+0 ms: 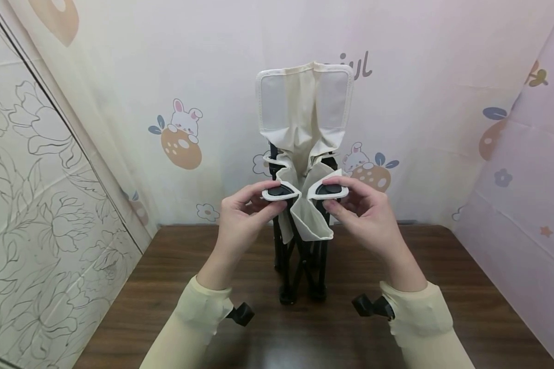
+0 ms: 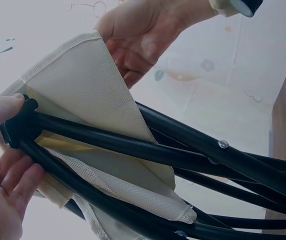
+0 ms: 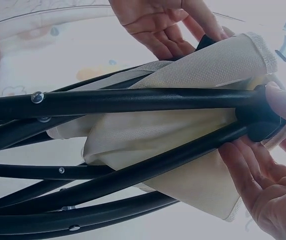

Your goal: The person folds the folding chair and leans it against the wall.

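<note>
Here's the folded chair (image 1: 301,102), upright in the middle of the counter (image 1: 175,287), its black legs (image 1: 322,261) bunched close together. The person's left hand (image 1: 242,215) pinches the left corner cap (image 1: 280,190), thumb against fingers, and over on the other side the right hand (image 1: 371,210) pinches the right corner cap (image 1: 329,189) in much the same way. Neither hand is free, and the two caps stand apart with the cream seat cloth (image 1: 311,223) sagging in creases between them.

So where's the danger? Balance, first of all! Those feet (image 1: 288,295) make a narrow base under a tall backrest (image 1: 274,102), so a harder tug from one hand could twist the frame or tip the whole thing sideways. The grips look light too, fingertips only, and a cap could slip if the frame resists; a sudden slip on one side would likely throw the load onto the other.

Now the left wrist view, and look at those crossing tubes (image 2: 113,137) joined at a rivet (image 2: 223,144)! They could work like scissors: loose cloth hanging among them might snag, jam the joint or crease badly, and fingers sliding down off a cap might get nipped. Dragging is another worry: feet that catch on the counter could spread unevenly and leave the chair skewed, one side lagging behind the other.
</note>
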A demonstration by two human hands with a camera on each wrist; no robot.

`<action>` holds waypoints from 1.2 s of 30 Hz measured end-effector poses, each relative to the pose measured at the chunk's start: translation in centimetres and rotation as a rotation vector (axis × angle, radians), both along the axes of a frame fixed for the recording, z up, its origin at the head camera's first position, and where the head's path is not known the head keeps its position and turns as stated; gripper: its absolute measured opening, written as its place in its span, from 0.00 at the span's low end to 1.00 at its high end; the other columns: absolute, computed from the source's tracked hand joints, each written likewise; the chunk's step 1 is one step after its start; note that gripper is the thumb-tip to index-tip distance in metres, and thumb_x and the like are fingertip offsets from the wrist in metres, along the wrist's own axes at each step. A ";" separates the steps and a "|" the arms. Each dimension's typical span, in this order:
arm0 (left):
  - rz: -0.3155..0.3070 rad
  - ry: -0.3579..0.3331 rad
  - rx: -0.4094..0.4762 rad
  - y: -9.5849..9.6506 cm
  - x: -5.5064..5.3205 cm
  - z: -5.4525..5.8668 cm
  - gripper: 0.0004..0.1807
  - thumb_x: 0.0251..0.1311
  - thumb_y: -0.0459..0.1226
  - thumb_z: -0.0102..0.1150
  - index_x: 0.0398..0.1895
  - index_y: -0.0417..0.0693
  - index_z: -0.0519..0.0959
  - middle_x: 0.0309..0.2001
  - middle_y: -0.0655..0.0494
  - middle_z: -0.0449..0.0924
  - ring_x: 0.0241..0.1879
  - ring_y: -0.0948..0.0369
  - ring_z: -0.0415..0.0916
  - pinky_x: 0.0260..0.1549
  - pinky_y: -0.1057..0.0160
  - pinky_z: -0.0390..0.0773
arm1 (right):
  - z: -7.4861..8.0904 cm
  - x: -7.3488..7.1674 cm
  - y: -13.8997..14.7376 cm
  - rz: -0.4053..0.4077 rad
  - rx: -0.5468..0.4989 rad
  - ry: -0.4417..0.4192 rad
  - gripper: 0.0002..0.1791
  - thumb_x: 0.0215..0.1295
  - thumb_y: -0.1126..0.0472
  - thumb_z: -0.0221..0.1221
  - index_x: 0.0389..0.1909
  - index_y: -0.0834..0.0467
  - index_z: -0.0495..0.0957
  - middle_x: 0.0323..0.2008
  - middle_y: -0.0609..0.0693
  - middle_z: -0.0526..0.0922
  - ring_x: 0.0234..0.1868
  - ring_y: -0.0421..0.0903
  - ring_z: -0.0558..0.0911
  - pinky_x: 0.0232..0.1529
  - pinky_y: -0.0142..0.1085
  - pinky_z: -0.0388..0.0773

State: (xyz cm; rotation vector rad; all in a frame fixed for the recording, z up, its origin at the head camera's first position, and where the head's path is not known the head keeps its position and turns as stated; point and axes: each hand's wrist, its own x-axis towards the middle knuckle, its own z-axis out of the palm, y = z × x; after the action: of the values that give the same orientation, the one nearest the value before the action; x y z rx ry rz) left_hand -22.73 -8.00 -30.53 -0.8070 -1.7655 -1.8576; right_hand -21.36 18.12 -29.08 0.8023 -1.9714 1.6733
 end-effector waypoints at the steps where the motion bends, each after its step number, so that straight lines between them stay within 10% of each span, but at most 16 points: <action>1: 0.001 0.002 -0.001 0.0 0.0 0.0 0.19 0.60 0.27 0.78 0.56 0.41 0.90 0.49 0.50 0.91 0.40 0.55 0.89 0.40 0.59 0.91 | 0.0 0.0 0.0 0.003 -0.001 0.001 0.24 0.64 0.81 0.70 0.60 0.65 0.85 0.46 0.53 0.89 0.38 0.43 0.85 0.38 0.28 0.85; 36: -0.010 -0.011 0.010 1.0 -0.2 0.3 0.19 0.60 0.25 0.78 0.55 0.39 0.89 0.50 0.49 0.91 0.40 0.57 0.89 0.40 0.60 0.91 | 0.1 -0.3 -0.4 0.042 -0.025 0.023 0.25 0.63 0.83 0.69 0.60 0.67 0.85 0.46 0.53 0.90 0.38 0.42 0.87 0.42 0.30 0.87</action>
State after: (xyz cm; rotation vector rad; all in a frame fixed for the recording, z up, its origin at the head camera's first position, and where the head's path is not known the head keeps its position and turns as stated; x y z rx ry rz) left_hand -22.91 -7.04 -30.19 -0.8048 -1.7608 -1.8794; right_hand -21.61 17.74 -28.97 0.8553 -1.9275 1.7017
